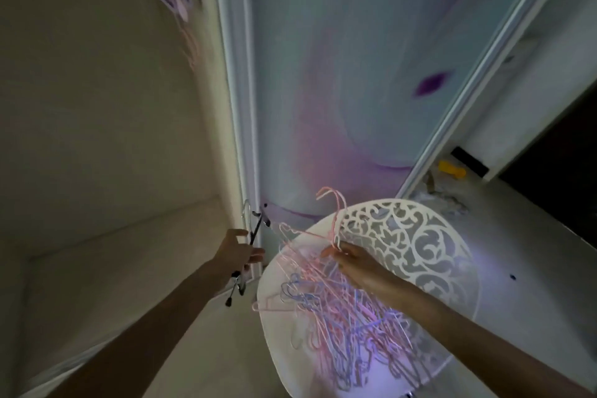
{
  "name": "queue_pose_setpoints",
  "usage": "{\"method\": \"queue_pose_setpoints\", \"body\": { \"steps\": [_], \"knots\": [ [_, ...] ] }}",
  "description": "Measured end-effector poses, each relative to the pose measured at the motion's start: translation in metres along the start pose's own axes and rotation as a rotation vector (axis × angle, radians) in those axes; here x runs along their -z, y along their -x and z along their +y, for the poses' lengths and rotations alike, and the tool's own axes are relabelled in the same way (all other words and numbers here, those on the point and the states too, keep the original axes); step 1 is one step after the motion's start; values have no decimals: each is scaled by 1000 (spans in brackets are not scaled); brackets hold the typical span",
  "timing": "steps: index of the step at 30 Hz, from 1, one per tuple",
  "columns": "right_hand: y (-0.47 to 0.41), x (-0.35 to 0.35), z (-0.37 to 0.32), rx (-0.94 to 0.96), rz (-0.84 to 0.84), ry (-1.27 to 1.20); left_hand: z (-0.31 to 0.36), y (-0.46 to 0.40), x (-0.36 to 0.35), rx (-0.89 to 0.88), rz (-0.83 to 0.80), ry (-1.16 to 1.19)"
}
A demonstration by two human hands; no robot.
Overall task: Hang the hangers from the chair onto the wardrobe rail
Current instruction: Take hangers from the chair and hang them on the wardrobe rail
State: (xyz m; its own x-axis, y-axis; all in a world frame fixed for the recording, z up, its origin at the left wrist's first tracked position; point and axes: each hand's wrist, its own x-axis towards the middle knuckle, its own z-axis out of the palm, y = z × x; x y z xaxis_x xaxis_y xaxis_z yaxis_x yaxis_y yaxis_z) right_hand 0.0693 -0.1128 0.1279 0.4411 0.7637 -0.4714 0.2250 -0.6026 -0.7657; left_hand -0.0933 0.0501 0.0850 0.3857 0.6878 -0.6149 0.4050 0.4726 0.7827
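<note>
Right hand [350, 257] pinched pink hangers [336, 216] by their necks above the heap [339, 307] on the chair [420, 236]. Left hand [237, 252] gripped a black clip hanger [255, 229] (metal hook up). Risk: interlocked hooks dragging the heap off; rail unseen, upper left blurred.
</note>
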Motion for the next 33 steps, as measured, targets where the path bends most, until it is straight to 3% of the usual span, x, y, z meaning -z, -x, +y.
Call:
{"method": "queue_pose_setpoints", "body": {
  "steps": [5,9,11,17,22,26,33],
  "knots": [
    [5,-65,-59,-62,-186,-318,7,31,73,-65,115,-22],
    [12,-132,-110,-62,-242,-415,5,47,142,-119,177,-105],
    [19,-168,-137,-40,-246,-420,4,59,180,-116,143,-9],
    [48,-254,-219,52,-248,-289,12,105,266,-143,-23,319],
    [56,-294,-267,175,-269,-118,22,120,306,-226,-120,404],
    [48,-301,-294,251,-277,-42,40,116,324,-267,-128,361],
    [2,-281,-337,310,-342,67,91,91,342,-310,-8,60]
  ]
}}
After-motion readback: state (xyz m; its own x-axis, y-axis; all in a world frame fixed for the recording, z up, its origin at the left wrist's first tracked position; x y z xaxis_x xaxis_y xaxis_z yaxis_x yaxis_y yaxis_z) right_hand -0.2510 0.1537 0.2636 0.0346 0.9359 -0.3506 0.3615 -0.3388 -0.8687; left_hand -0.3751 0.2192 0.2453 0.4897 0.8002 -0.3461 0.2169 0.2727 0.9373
